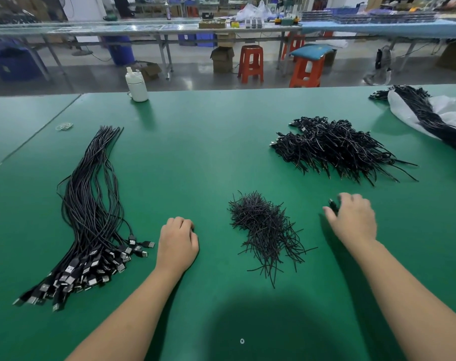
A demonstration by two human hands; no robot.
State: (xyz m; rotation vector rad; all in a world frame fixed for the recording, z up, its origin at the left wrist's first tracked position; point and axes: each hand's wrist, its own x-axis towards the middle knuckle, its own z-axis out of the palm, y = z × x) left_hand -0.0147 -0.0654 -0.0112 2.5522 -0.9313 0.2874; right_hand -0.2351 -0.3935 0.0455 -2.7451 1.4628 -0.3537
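Observation:
On the green table (195,152), my left hand (178,243) rests with its fingers curled under; nothing shows in it. To its left lies a long bundle of black USB cables (91,217), plugs toward me. A heap of short black twist ties (263,230) sits between my hands. My right hand (352,217) lies palm down to the right of the ties, its fingers closed round a small black cable piece (333,204) that pokes out at the thumb side. Behind it is a pile of tied-up black cables (333,147).
A white plastic bag (445,110) with more black cables lies at the far right edge. A white bottle (137,84) stands at the table's back edge and rubber bands (64,126) lie at the back left. Beyond the table are orange stools and workbenches.

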